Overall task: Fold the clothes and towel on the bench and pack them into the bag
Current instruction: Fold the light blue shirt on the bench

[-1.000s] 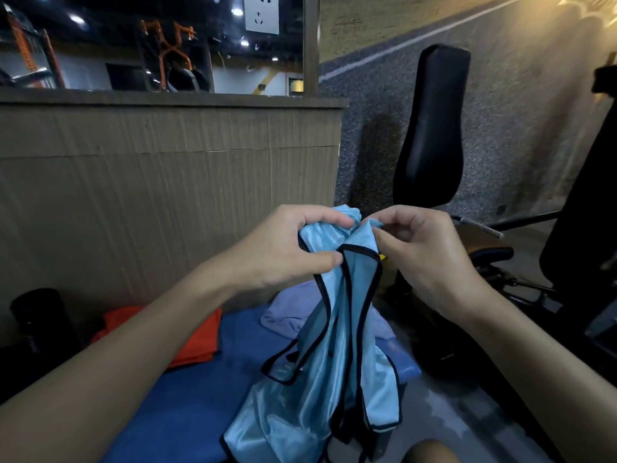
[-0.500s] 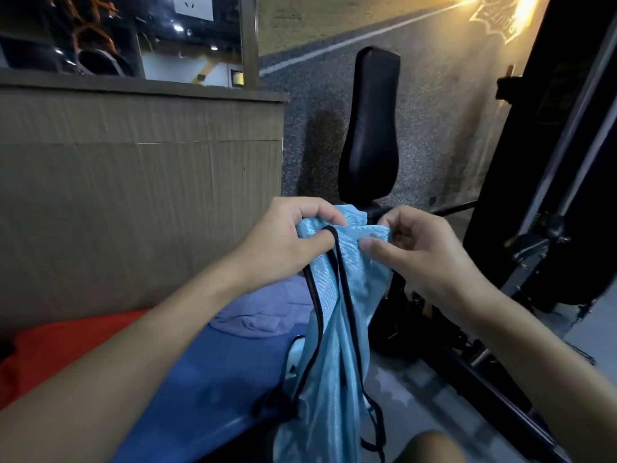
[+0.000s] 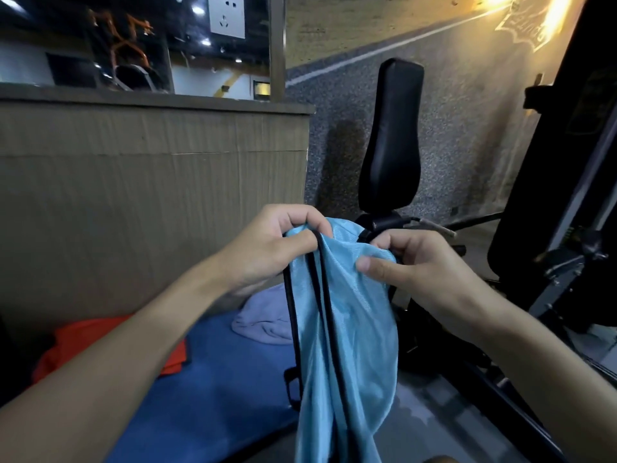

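Note:
A light blue mesh garment (image 3: 350, 329) with black trim hangs in front of me, held up by its top edge. My left hand (image 3: 267, 248) pinches the top left of it, beside the black trim. My right hand (image 3: 410, 265) grips the top right, thumb pressed on the cloth. Below, the bench is covered by a dark blue towel (image 3: 213, 396). An orange garment (image 3: 83, 342) lies on its left end and a crumpled lilac cloth (image 3: 263, 315) at its far end. No bag can be seen.
A brown panelled half-wall (image 3: 150, 202) with a glass pane above stands behind the bench. A black upright padded seat back (image 3: 394, 138) stands ahead, and a dark gym machine frame (image 3: 551, 262) fills the right side. Grey floor shows below.
My hands have spread slightly apart along the garment's top edge, and the view has swung a little to the left. The garment hangs longer and straighter.

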